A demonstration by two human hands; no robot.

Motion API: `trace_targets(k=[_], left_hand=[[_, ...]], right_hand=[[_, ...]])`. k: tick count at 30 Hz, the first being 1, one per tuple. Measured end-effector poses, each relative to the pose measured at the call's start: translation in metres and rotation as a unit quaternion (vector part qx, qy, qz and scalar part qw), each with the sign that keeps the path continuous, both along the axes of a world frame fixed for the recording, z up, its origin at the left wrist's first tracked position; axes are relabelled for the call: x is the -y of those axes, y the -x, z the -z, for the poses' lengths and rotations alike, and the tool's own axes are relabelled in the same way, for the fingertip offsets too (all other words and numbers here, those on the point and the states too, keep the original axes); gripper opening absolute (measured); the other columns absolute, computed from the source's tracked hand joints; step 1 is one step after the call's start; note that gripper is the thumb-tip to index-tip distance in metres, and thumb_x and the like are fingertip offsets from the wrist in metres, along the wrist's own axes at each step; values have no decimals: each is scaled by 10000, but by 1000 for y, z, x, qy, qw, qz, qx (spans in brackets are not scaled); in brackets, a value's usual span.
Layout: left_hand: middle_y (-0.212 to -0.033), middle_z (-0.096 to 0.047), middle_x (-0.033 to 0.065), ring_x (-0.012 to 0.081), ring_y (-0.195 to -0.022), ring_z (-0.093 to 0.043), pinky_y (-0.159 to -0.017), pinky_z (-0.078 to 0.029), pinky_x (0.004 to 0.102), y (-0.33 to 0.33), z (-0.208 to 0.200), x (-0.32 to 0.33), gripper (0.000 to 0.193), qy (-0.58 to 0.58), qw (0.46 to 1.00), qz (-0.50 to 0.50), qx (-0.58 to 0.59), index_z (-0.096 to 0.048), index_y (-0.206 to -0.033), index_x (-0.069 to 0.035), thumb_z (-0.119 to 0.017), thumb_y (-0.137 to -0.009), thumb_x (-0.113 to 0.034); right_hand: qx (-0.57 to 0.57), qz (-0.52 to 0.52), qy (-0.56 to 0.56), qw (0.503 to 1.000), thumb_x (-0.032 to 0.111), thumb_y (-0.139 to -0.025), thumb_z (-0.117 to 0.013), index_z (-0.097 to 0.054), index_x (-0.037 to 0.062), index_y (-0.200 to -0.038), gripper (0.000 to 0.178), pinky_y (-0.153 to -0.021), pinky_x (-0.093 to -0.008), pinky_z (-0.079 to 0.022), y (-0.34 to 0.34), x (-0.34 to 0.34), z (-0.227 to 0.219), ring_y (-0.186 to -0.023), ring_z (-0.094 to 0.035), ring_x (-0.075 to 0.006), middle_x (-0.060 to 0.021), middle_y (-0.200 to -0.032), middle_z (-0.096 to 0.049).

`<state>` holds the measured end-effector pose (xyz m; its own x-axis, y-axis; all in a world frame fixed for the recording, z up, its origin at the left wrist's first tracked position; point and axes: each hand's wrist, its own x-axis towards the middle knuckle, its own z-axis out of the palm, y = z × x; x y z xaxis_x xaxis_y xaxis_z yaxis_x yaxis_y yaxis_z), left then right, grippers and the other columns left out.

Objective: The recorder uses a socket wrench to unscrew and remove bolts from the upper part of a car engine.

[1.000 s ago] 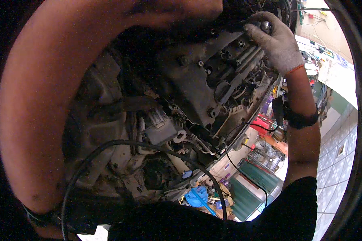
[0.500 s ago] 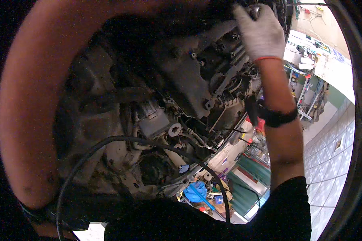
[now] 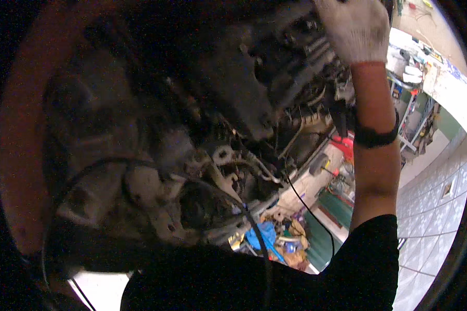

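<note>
My right hand (image 3: 358,28), in a white knit glove, reaches over the far right side of an open engine bay. Its fingers curl at the upper edge around something dark, mostly cut off there. A black band (image 3: 376,136) circles the right wrist. Beneath and left of the hand lies the dark engine cover (image 3: 233,88), with pipes and wiring beside it. A pale round cap (image 3: 223,154) sits nearer to me. My left arm (image 3: 21,155) is a dim, blurred curve along the left side; its hand does not show.
A black hose (image 3: 262,236) arches across the near side of the bay. To the right, a thin black cable (image 3: 314,215) hangs past the car's edge. Beyond are a blue bag (image 3: 260,235) among clutter, a cluttered white worktop (image 3: 436,78) and a tiled surface (image 3: 425,228).
My right hand has shifted right and slightly up in the view, so its fingers are more cut off. The view has moved, and the hose sits further left. My left arm looks darker.
</note>
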<state>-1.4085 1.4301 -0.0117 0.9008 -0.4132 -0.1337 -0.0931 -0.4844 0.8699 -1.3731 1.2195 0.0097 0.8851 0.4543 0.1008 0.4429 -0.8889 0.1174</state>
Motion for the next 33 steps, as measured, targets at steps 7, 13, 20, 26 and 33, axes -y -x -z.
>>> trace_targets(k=[7,13,20,26,33], left_hand=[[-1244,-698,210,316,-1150,-657,-1033,-482,404,-31,1,51,466,-17,998,-43,34,-656,-1327,12,-545,-1043,-340],[-1256,-698,192,296,-1167,-643,-1051,-468,396,-62,40,69,490,131,990,-27,-39,-655,-1340,8,-551,-1061,-382],[-1211,-695,187,284,-1122,-641,-1007,-474,396,-60,42,66,453,195,977,-39,-74,-652,-1289,31,-569,-1049,-345],[-1204,-689,259,353,-1131,-660,-1013,-475,419,-9,2,63,412,111,986,-121,-26,-653,-1252,41,-528,-1062,-303],[-1102,-706,308,416,-1060,-690,-956,-513,453,-30,15,45,466,89,993,-80,9,-703,-1138,61,-672,-982,-377]], right_hand=[[-138,-33,-181,973,161,-899,-636,-585,-51,-1310,465,-1005,-422,-512,7,23,-12,-1162,-659,-371,-251,-1202,-690],[-344,259,-320,844,150,-902,-629,-551,-72,-1323,482,-917,-455,-542,63,19,-42,-1047,-690,-397,-244,-1179,-690],[-42,128,-150,980,289,-854,-729,-699,13,-970,301,-747,-495,-549,38,24,0,-816,-700,-430,-237,-839,-695],[-23,-73,-88,993,311,-824,-757,-713,30,-928,303,-687,-482,-546,-9,49,-10,-772,-704,-412,-216,-795,-690],[43,-217,199,955,247,-852,-727,-675,19,-1167,393,-897,-475,-555,-76,14,-14,-1059,-688,-385,-228,-1093,-712]])
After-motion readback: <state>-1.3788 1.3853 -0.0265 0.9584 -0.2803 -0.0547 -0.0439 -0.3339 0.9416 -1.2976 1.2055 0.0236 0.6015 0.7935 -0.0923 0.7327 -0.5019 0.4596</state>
